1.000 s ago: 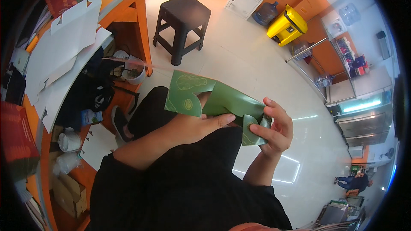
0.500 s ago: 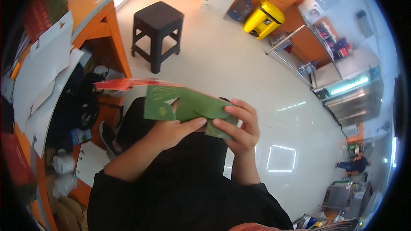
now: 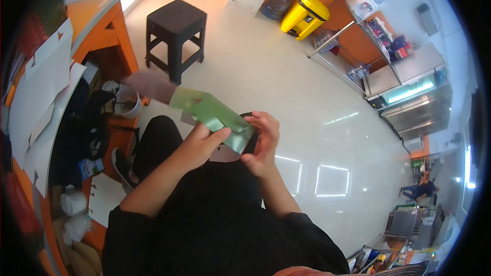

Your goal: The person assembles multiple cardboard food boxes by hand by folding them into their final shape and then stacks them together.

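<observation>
A green folded card packaging piece (image 3: 220,117) is held over my lap, its brownish flap (image 3: 153,86) blurred at the far left end. My left hand (image 3: 202,145) grips it from below, the thumb pressed on its green face. Around its right end my right hand (image 3: 263,143) is loosely cupped, fingers and thumb apart, close to the edges; any contact is hard to make out. Beneath the piece, part of a brownish panel (image 3: 225,154) shows.
Cut white card sheets (image 3: 43,92) lie on the orange-edged desk at left, above a shelf with a white bucket (image 3: 127,103). Ahead stands a dark stool (image 3: 176,25). A yellow bin (image 3: 305,15) and a metal rack (image 3: 332,39) stand farther right. A distant person (image 3: 422,189) is at far right.
The card piece has tilted, its right end lower, and its flap has turned from a red side to a brownish one. My right hand has loosened from its pinch.
</observation>
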`<control>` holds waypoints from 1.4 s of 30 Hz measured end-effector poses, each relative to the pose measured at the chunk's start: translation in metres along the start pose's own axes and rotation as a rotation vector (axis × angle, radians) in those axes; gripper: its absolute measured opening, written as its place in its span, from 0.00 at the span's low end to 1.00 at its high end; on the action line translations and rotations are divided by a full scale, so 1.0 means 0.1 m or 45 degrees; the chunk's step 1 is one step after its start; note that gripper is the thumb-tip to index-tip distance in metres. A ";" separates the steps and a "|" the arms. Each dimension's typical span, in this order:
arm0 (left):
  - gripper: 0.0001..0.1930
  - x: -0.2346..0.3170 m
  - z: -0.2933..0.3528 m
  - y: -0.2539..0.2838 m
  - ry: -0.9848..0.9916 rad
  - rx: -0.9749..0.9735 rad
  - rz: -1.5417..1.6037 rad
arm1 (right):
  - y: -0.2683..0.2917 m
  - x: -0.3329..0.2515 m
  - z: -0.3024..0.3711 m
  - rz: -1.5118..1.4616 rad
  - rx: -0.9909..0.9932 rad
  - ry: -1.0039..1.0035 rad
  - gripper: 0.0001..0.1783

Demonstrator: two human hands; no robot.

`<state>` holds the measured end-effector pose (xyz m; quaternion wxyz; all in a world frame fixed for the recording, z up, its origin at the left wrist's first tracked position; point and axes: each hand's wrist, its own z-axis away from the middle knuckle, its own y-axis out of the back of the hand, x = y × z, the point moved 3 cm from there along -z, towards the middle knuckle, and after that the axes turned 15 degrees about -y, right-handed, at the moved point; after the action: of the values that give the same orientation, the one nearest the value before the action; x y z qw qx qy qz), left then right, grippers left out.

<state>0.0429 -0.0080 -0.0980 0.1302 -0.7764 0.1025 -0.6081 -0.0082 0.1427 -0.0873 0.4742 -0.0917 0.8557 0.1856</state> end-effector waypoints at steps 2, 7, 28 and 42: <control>0.16 0.00 -0.01 0.03 0.167 -0.163 -0.069 | 0.11 0.21 0.01 -0.386 -0.170 -0.362 0.33; 0.14 -0.05 0.13 -0.27 0.183 -0.802 -0.401 | 0.26 0.09 -0.21 0.046 -0.216 -0.411 0.24; 0.25 -0.47 0.12 -0.29 0.056 -0.284 -0.138 | 0.44 0.30 -0.10 0.492 -0.011 -0.603 0.10; 0.34 -0.32 0.16 -0.34 -0.229 -0.388 -0.587 | 0.36 0.05 0.01 0.487 -0.313 -0.561 0.11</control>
<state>0.0504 0.0358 -0.1198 -0.1211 -0.8407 0.0016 -0.5278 -0.0222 0.1761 -0.0835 0.5901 0.0567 0.7053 0.3889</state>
